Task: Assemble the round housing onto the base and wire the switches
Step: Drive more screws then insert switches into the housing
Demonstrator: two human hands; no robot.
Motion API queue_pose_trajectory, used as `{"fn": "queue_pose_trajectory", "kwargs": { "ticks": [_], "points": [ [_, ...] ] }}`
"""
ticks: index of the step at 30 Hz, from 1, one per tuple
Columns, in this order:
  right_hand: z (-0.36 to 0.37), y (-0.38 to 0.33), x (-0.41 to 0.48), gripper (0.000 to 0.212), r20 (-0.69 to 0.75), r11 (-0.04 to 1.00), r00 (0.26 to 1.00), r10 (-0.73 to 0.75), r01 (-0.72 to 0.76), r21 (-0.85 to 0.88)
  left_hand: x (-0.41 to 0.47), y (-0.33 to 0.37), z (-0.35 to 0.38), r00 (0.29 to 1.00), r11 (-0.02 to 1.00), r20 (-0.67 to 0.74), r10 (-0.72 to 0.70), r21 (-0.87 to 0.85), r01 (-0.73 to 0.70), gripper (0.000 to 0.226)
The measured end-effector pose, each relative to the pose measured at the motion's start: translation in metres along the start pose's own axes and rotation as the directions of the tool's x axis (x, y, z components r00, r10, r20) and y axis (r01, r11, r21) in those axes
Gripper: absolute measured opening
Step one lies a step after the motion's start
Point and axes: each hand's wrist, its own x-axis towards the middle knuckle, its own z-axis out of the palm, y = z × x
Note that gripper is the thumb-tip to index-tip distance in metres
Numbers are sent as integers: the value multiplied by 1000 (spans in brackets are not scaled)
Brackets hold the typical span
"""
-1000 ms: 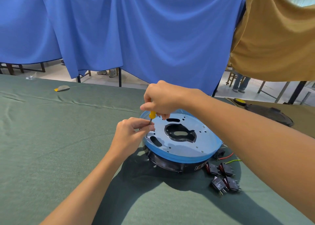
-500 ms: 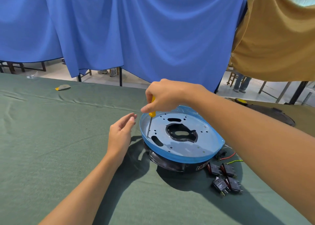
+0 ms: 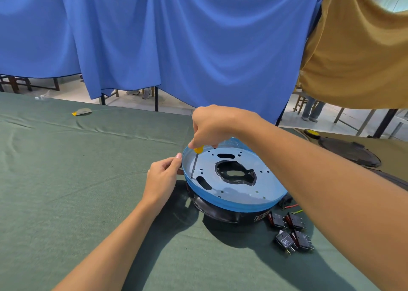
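The round housing (image 3: 234, 181), a shallow dish covered in blue film, is seated on the black base (image 3: 220, 212), and the pair stands on the green worktop (image 3: 66, 180). Its flat face is turned upward, so that the screw holes can be reached from above.

At the left edge of the housing a small screwdriver (image 3: 194, 161) is stood nearly upright, its tip set into a hole just inside the rim. The yellow handle is gripped from above by the right hand (image 3: 213, 128), whose fingers (image 3: 205, 144) are closed tightly round it; this grip appears chosen so that the tool can be pressed down and twisted at once.

The rim just beside that hole is met by the left hand (image 3: 163, 176). Its fingers (image 3: 174, 167) are curled, and the rim appears to be pinched between them and the thumb. This is judged to keep the housing from turning on the base while a screw is driven.

Just right of the housing, on its near side, four rocker switches (image 3: 289, 231) are laid in a cluster, with red and green wires (image 3: 291, 207) trailing from under the rim. They are not yet connected, so the wiring is taken to be the later step.
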Motion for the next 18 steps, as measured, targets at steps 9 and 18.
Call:
{"fn": "queue_pose_trajectory", "kwargs": {
  "ticks": [9, 18],
  "points": [
    [2, 0, -1, 37, -69, 999, 997, 35, -34, 20, 0, 0, 0, 1000, 1000, 17, -5, 10, 5, 38],
    [-8, -2, -5, 34, 103, 997, 994, 45, -39, -61, -1, 0, -1, 999, 1000, 36, 7, 10, -7, 42]
  ]
}}
